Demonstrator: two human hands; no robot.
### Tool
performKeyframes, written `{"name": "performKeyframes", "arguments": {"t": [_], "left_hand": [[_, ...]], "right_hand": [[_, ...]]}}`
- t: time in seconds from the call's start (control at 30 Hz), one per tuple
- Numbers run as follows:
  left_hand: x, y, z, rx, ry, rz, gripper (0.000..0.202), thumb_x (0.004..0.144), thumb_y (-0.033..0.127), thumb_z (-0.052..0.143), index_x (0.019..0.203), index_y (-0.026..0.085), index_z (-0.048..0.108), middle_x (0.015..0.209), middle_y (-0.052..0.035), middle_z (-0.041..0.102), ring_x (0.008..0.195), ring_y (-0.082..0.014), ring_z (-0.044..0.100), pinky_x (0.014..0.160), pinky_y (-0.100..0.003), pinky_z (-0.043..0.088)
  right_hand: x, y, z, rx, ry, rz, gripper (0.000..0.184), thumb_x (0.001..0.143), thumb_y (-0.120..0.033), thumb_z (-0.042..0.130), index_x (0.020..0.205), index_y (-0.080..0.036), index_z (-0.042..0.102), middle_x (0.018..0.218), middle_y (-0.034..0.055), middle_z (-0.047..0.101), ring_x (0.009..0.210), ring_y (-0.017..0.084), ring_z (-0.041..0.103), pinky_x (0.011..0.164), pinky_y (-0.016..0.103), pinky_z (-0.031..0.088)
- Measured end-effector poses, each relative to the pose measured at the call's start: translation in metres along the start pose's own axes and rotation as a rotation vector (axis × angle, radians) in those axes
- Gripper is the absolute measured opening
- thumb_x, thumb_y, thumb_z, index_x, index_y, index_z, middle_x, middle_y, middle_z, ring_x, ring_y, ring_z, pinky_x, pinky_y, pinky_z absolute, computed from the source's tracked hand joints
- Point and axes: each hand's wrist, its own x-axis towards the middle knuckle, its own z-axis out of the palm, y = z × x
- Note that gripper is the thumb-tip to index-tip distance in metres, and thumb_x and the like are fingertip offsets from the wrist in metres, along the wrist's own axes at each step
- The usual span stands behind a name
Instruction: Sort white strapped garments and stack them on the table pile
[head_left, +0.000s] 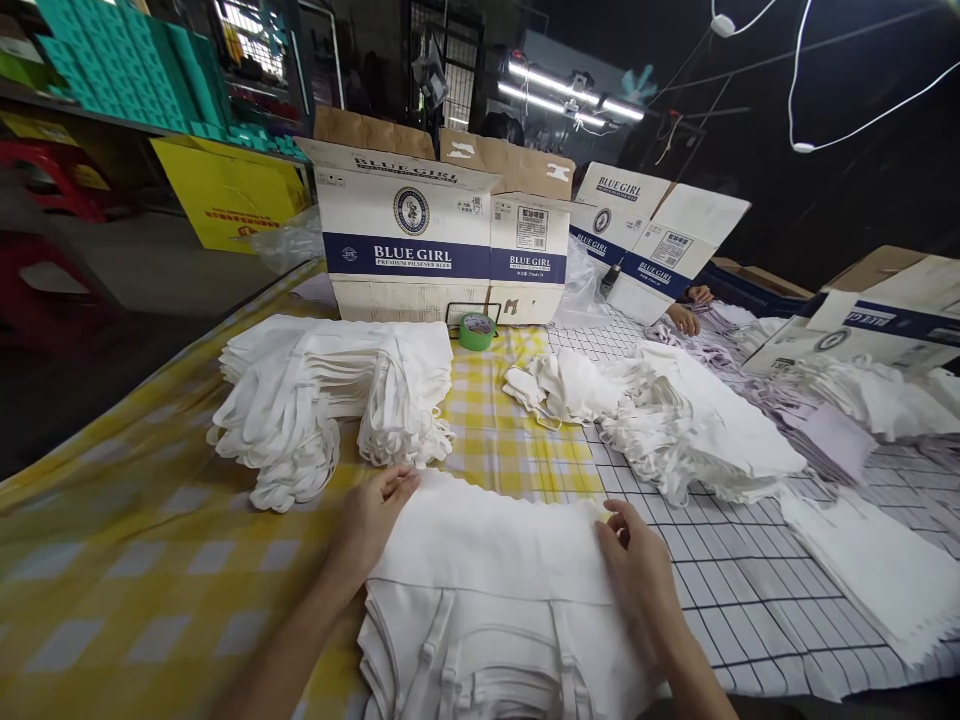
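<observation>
A stack of white camisole tops with thin straps lies in front of me, and the top camisole point(495, 540) is spread flat with its scalloped edge away from me. My left hand point(379, 515) pinches that camisole's far left corner, fingers closed. At the far right corner, my right hand point(637, 560) has its thumb and fingers curled on the cloth. Beyond my left hand sits a folded pile of white camisoles point(337, 385) with straps hanging in loops. Another white camisole pile point(697, 420) lies beyond my right hand.
A large beer carton point(412, 225) stands at the back, with a roll of green tape point(476, 331) before it. More cartons point(652, 235) are to the right. Another person's hand point(684, 319) rests near lilac garments point(817, 430). White cloth pieces point(885, 570) lie at the right edge.
</observation>
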Motion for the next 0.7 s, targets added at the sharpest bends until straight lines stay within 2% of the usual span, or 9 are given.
{"name": "performKeyframes", "arguments": {"t": [0.13,0.3,0.4,0.57,0.7], "left_hand": [[-0.005,0.000,0.002,0.205,0.048,0.059,0.040,0.079,0.047,0.048,0.102,0.018,0.064,0.064,-0.0001,0.063,0.062,-0.0174,0.059,0.059,-0.026,0.043],[-0.014,-0.004,0.002,0.262,0.100,0.141,0.030,0.083,0.042,0.045,0.095,0.022,0.065,0.089,-0.0034,0.071,0.076,-0.0186,0.064,0.070,-0.025,0.045],[-0.017,-0.006,0.002,0.262,0.150,0.150,0.030,0.084,0.043,0.045,0.096,0.022,0.063,0.093,-0.0037,0.071,0.079,-0.0185,0.065,0.070,-0.023,0.045],[-0.020,-0.007,0.001,0.331,0.185,0.108,0.033,0.088,0.042,0.039,0.104,0.020,0.058,0.089,-0.0053,0.071,0.076,-0.0187,0.065,0.067,-0.024,0.043],[-0.021,-0.009,0.002,0.351,0.234,0.090,0.033,0.090,0.041,0.037,0.107,0.020,0.056,0.088,-0.0054,0.070,0.073,-0.0175,0.064,0.064,-0.023,0.042]], "right_hand": [[-0.001,0.002,0.004,-0.097,0.012,-0.016,0.025,0.081,-0.040,0.047,0.088,-0.021,0.062,0.083,0.0058,0.063,0.066,0.020,0.057,0.062,0.033,0.044],[-0.002,0.000,0.006,-0.165,0.036,0.017,0.023,0.082,-0.039,0.046,0.088,-0.023,0.061,0.086,0.0057,0.063,0.073,0.022,0.058,0.064,0.034,0.042],[-0.001,-0.004,0.006,-0.179,0.027,0.017,0.018,0.082,-0.036,0.046,0.078,-0.023,0.058,0.080,0.0041,0.062,0.071,0.021,0.056,0.062,0.033,0.040],[0.000,-0.007,0.009,-0.101,0.039,-0.064,0.013,0.082,-0.029,0.045,0.070,-0.023,0.048,0.072,0.0017,0.058,0.063,0.018,0.049,0.062,0.030,0.036],[-0.003,-0.010,0.005,0.097,0.021,-0.032,0.013,0.083,-0.029,0.045,0.072,-0.022,0.044,0.065,-0.0016,0.048,0.057,0.015,0.040,0.056,0.026,0.032]]}}
